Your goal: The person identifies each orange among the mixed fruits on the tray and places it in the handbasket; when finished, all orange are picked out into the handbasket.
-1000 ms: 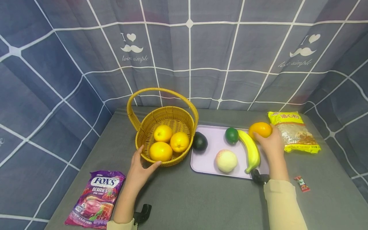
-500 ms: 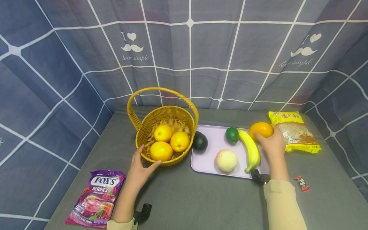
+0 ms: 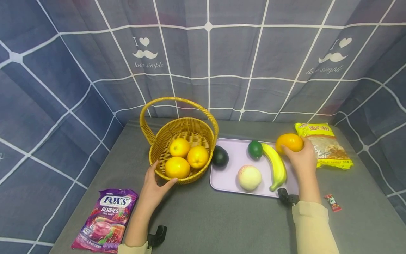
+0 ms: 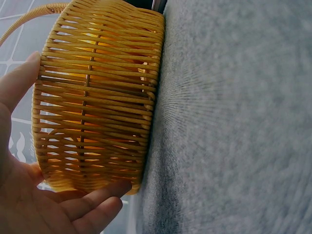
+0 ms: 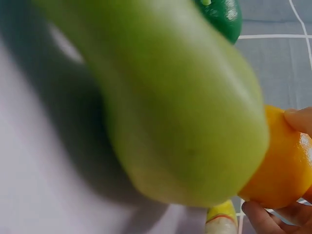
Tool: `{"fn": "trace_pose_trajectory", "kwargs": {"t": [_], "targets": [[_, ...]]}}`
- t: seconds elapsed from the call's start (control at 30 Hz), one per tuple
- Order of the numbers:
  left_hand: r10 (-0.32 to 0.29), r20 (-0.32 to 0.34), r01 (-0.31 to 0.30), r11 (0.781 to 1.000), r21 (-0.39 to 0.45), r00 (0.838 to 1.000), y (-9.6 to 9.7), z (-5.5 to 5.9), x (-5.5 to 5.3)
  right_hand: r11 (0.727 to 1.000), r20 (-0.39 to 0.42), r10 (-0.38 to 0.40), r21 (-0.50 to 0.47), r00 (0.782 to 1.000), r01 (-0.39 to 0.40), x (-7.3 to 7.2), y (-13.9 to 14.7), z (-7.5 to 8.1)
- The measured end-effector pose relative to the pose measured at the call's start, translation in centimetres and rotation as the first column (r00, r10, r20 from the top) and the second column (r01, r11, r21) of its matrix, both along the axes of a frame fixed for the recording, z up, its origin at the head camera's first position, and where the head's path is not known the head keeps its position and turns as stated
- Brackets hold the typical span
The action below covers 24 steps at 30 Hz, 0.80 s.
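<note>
My left hand [image 3: 154,188] holds the near left side of the yellow wicker basket [image 3: 187,121], thumb at the front rim and fingers along its wall [image 4: 97,107]. Inside the basket lie an orange [image 3: 180,147], another orange [image 3: 198,157] and a third orange [image 3: 177,167]. At the far right end of the tray, my right hand [image 3: 302,157] grips an orange [image 3: 288,142] between thumb and fingers. In the right wrist view that orange [image 5: 282,165] is partly hidden by the blurred, greenish banana [image 5: 185,107] close to the camera.
The lilac tray [image 3: 219,183] bears a banana [image 3: 278,167], a peach [image 3: 250,177], a small green fruit [image 3: 255,150] and a dark avocado [image 3: 220,156]. A yellow pasta bag [image 3: 326,146] lies behind the right hand; a small red candy [image 3: 333,203] and purple candy bag [image 3: 106,220] lie nearer.
My right hand has shifted slightly to the right and back with the orange in its grip. The left hand stays at the basket, and the basket has not moved.
</note>
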<state>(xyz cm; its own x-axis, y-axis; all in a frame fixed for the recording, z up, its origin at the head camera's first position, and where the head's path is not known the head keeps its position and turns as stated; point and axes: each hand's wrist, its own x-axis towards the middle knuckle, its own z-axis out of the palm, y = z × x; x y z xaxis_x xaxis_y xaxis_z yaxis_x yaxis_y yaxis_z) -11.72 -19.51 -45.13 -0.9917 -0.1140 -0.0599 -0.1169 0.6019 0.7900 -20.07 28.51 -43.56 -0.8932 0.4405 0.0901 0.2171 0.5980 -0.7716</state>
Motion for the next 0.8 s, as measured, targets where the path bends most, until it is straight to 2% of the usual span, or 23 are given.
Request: {"fn": "trace_pose_trajectory", "kwargs": {"t": [0.4,0.6,0.8], "targets": [[0.007,0.003,-0.006,1.000,-0.012,1.000,0.0,-0.1,0.1,0.998,-0.058,-0.018,-0.054,0.998,0.014,0.5,-1.0,2.1],[0.006,-0.001,-0.006,1.000,-0.015,1.000,-0.1,-0.1,0.1,0.995,-0.082,-0.021,-0.099,0.996,0.013,1.0,-2.3,3.9],[0.007,0.004,-0.007,1.000,-0.003,1.000,0.0,0.0,0.1,0.989,-0.124,0.009,-0.146,0.992,-0.027,1.5,-4.4,5.8]]}}
